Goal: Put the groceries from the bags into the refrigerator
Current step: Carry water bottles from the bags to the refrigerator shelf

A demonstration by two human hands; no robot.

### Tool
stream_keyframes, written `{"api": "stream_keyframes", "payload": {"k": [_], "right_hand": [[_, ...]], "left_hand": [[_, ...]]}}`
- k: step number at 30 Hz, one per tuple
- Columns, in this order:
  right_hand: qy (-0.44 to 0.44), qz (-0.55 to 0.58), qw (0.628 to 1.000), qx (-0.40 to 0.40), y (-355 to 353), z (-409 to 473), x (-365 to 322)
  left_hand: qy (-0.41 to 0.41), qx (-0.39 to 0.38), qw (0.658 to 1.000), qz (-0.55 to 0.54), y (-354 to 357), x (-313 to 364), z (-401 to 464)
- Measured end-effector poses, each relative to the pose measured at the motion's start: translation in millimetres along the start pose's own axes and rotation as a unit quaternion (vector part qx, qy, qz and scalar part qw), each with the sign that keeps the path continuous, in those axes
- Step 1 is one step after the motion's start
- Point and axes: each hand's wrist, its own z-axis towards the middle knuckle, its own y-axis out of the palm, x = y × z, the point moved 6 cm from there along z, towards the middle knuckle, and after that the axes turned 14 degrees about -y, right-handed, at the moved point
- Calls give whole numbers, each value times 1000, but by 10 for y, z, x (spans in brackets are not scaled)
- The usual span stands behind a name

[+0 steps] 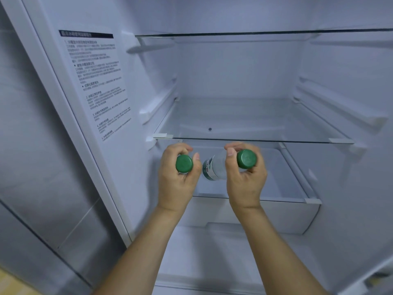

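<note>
A white printed instruction sheet with a dark header band (93, 81) is stuck on the refrigerator's inner left wall; it carries many lines of small dark characters in numbered sections, with digits 1 to 5 faintly made out at the paragraph heads, but the wording is too blurred to read. The clear plastic bottle with a green cap (214, 167), gripped by the right hand (244, 177), bears a white and dark label with red marks, illegible.
</note>
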Motion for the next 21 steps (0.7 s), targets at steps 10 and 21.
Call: {"api": "stream_keyframes", "payload": {"k": [10, 21], "right_hand": [[73, -17, 995, -60, -29, -261, 224], [236, -52, 937, -250, 109, -427, 798]], "left_hand": [[-8, 3, 1000, 20, -7, -186, -40], [-193, -54, 978, 56, 119, -872, -23]]}}
